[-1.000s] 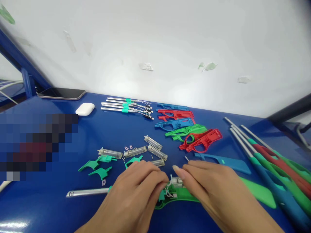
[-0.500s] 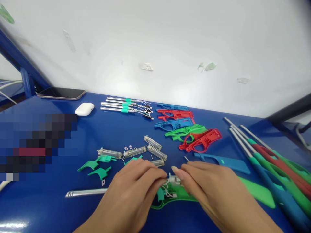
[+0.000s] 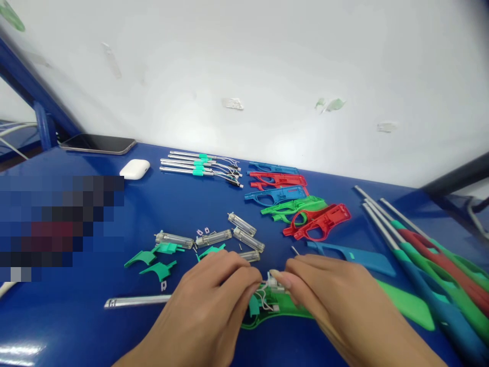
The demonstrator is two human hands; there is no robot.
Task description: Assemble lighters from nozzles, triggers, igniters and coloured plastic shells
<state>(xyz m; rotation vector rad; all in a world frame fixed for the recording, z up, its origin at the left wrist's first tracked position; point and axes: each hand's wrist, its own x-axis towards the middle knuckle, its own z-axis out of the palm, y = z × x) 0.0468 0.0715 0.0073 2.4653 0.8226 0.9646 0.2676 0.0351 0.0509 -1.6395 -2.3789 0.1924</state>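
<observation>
A green lighter shell half lies open under both hands, with white wires and a teal trigger piece inside it. A metal tube sticks out to the left, partly behind my left hand. My right hand is closed, thumb and fingers gripping a clear lighter fuel tank over the shell. Beside the tank's end, my left hand pinches its fingertips together; whatever they hold is mostly hidden.
Several clear fuel tanks, teal triggers and tiny clips lie ahead. Metal tubes with wires and coloured shell halves sit behind. Long-nosed lighters are at right; a phone and white case at back left.
The whole view has shifted slightly. My right thumb sits a little lower against the fuel tank, and my left fingertips remain close to its end.
</observation>
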